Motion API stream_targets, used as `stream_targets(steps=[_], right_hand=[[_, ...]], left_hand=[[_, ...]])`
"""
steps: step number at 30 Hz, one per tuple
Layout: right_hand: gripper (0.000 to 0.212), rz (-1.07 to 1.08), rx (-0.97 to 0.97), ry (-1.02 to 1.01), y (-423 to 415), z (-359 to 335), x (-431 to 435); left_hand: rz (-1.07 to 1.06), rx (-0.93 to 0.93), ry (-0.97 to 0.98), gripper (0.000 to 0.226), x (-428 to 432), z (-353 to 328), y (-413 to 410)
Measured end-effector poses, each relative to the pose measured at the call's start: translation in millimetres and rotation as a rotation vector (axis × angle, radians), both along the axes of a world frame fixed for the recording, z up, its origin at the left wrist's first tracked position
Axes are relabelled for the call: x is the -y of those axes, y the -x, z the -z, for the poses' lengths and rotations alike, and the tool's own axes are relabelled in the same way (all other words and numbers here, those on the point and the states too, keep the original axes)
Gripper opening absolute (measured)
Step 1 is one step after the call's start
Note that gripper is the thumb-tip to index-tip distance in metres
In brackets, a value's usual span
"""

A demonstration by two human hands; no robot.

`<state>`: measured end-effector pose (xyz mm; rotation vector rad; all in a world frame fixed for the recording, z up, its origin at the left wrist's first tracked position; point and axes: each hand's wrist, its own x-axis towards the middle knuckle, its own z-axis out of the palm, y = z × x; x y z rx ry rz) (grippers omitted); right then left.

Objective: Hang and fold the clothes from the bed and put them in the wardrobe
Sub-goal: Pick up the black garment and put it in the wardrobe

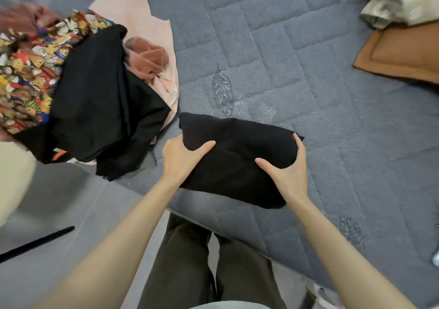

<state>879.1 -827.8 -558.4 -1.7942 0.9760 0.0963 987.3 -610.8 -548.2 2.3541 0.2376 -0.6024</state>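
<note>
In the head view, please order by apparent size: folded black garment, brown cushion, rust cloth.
Largest: folded black garment.
Then brown cushion, partly cut off and farther, so unsure.
Smallest: rust cloth, partly hidden.

Showing no readable words, labels, brands or numbers anywhere: only printed figures covering the multicoloured cloth (28, 71) at far left, stitched leaf motifs dotting the grey quilt (308, 94).

one camera sits on the person's head. it looks forward and down, close over both arms and the bed (332, 94), with some floor (71, 201) at the left.
</note>
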Motion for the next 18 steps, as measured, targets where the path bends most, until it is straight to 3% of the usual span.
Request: stream_targets(steps=[4,9,13,18], right_hand=[[0.103,-0.113,0.089,-0.019,-12.8,-44.3,-4.8],[0.102,-0.332,0.21,-0.059,-36.0,-101.5,-29.9],[0.098,-0.517,0.274,-0.088,-40.8,-141.6,-74.0],[0.095,-0.811,0.303,-0.121,-23.6,-175.6,-150.2]], left_hand=[[-0.218,0.008,0.235,0.045,-17.7,-44.7,12.9],[-0.463,0.089,0.338,0.052,-61.1,-97.4,39.6],[-0.661,0.191,0.396,0.079,-107.2,-137.7,78.1],[-0.9,0.338,0.383,0.083,-170.9,-171.4,160.9]])
